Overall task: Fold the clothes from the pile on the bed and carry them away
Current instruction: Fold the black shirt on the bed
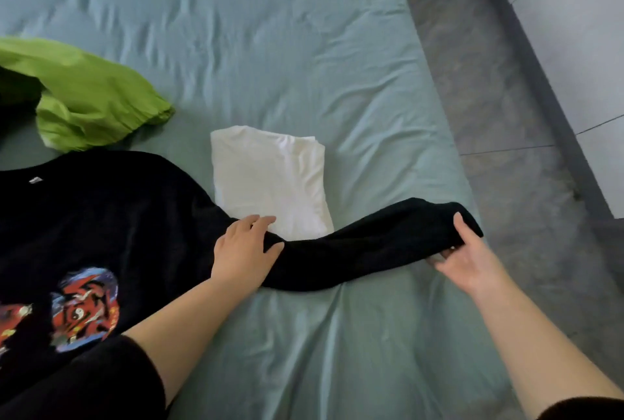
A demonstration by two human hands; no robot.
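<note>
A black long-sleeved top (pixel 101 217) with a red and blue print lies spread on the teal bed sheet (pixel 270 48). Its right sleeve (pixel 354 250) stretches out toward the bed's right edge. My left hand (pixel 243 250) presses flat on the shoulder where the sleeve begins. My right hand (pixel 462 254) pinches the cuff end of the sleeve, thumb on top and fingers under. A folded white garment (pixel 270 179) lies just beyond the sleeve, partly covered by it. A crumpled lime-green garment (pixel 87 95) sits at the left.
The bed's right edge runs diagonally beside a grey carpet strip (pixel 489 115), with a dark border and pale floor tiles (pixel 574 31) beyond. The far part of the sheet is bare and wrinkled.
</note>
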